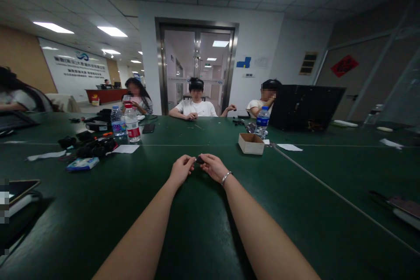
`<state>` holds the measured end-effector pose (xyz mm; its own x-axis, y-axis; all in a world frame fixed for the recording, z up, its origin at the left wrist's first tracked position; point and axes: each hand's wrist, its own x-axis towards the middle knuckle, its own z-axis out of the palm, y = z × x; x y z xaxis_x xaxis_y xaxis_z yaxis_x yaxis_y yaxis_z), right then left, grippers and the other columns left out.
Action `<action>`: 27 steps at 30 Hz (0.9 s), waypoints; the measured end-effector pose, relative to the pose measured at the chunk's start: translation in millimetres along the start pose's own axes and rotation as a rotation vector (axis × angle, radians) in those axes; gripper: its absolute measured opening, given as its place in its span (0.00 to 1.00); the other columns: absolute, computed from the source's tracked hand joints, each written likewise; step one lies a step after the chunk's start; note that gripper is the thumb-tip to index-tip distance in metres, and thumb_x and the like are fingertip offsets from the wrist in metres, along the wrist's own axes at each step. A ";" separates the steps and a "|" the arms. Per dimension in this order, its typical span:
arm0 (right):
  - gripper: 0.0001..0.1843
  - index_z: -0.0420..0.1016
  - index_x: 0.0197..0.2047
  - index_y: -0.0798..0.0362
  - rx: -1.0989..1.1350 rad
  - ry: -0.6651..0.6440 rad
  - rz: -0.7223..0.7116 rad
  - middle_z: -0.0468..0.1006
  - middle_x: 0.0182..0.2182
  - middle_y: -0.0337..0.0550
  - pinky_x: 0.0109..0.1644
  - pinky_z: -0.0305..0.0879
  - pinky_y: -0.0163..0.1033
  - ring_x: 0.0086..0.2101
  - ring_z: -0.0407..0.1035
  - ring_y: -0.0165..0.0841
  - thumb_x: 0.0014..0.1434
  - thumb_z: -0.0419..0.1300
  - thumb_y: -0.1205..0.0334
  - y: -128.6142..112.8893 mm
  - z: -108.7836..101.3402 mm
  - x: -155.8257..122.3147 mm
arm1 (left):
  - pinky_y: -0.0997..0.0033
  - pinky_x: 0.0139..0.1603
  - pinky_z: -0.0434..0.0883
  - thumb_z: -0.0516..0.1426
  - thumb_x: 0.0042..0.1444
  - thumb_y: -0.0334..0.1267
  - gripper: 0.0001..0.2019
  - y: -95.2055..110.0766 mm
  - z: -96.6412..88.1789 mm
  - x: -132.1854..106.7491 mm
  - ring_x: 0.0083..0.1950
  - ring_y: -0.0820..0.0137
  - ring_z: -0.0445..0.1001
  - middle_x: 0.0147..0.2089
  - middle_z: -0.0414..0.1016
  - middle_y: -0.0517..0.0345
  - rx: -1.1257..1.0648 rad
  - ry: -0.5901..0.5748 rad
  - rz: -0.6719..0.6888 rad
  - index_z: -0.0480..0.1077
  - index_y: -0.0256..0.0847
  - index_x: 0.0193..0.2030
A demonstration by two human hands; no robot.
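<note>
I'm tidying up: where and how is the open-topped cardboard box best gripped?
Probably pinch the near wall of the open-topped cardboard box at its rim, coming from above and nearer side: its top is open, and the blue-capped bottle stands behind.

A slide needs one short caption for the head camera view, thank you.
Left hand and right hand hold a small dark object at a green table.

So the worktop [203, 214] is smooth with a soft sheen, more glossy than matt. The small dark piece [200, 160] looks like plastic, with a shiny, metal-looking bit at one end. Bracelet [225, 177] is polished metal. Little box [251, 145] looks like matt cardboard, red-label bottle [132, 124] is clear shiny plastic, loose sheet [126, 149] is paper, door frame [197, 21] satiny metal.
</note>
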<state>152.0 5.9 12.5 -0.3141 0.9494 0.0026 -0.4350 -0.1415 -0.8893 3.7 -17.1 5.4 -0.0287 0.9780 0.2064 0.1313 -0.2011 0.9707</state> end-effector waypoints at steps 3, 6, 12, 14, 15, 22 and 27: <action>0.08 0.72 0.31 0.59 0.005 -0.005 0.005 0.72 0.23 0.42 0.21 0.62 0.26 0.20 0.65 0.23 0.49 0.66 0.65 -1.0 0.1 -0.7 | 0.78 0.27 0.67 0.63 0.40 0.45 0.23 0.5 -1.5 -0.4 0.31 0.73 0.71 0.41 0.71 0.52 -0.083 -0.028 0.060 0.67 0.40 0.44; 0.07 0.72 0.31 0.59 -0.005 -0.011 0.012 0.72 0.24 0.42 0.21 0.63 0.26 0.21 0.66 0.23 0.50 0.65 0.65 -2.5 1.2 -2.2 | 0.75 0.28 0.69 0.60 0.45 0.48 0.23 -3.1 -1.3 3.3 0.31 0.71 0.72 0.41 0.71 0.49 -0.103 0.034 -0.052 0.66 0.38 0.46; 0.08 0.71 0.31 0.59 -0.025 0.003 0.013 0.72 0.24 0.41 0.22 0.63 0.26 0.21 0.66 0.23 0.49 0.66 0.66 -1.0 0.0 -0.8 | 0.77 0.24 0.65 0.57 0.47 0.51 0.18 -8.2 -1.8 6.1 0.26 0.73 0.69 0.27 0.71 0.54 -0.020 0.000 -0.061 0.69 0.35 0.32; 0.09 0.71 0.31 0.59 -0.009 0.006 0.015 0.72 0.24 0.41 0.22 0.63 0.26 0.21 0.66 0.24 0.48 0.66 0.65 0.3 -1.5 0.6 | 0.77 0.27 0.67 0.61 0.44 0.46 0.16 -4.0 -3.0 2.9 0.30 0.73 0.70 0.33 0.72 0.53 -0.051 -0.027 -0.020 0.69 0.36 0.34; 0.09 0.71 0.31 0.59 -0.003 0.005 0.012 0.72 0.24 0.40 0.22 0.63 0.26 0.21 0.67 0.24 0.48 0.66 0.65 0.8 -2.0 1.2 | 0.77 0.28 0.68 0.62 0.43 0.44 0.16 -1.7 -3.4 1.3 0.32 0.72 0.70 0.35 0.72 0.52 -0.067 -0.038 -0.005 0.69 0.37 0.36; 0.09 0.71 0.31 0.59 -0.017 -0.028 0.011 0.73 0.24 0.42 0.22 0.62 0.27 0.22 0.67 0.24 0.48 0.67 0.65 0.7 -0.6 0.3 | 0.76 0.26 0.69 0.59 0.47 0.48 0.18 -1.2 1.0 3.0 0.27 0.73 0.70 0.31 0.71 0.53 -0.111 0.042 -0.102 0.67 0.35 0.38; 0.09 0.71 0.30 0.59 -0.014 -0.019 0.015 0.72 0.23 0.41 0.22 0.63 0.27 0.21 0.66 0.25 0.48 0.67 0.66 -0.3 0.2 -0.1 | 0.78 0.25 0.68 0.61 0.44 0.45 0.15 -0.6 0.2 0.9 0.28 0.74 0.69 0.30 0.69 0.55 -0.078 -0.008 -0.005 0.68 0.36 0.33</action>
<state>152.0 5.9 12.9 -0.3367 0.9416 -0.0018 -0.4180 -0.1512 -0.8958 3.8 -16.1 5.0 -0.0211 0.9793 0.2012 0.0537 -0.1999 0.9783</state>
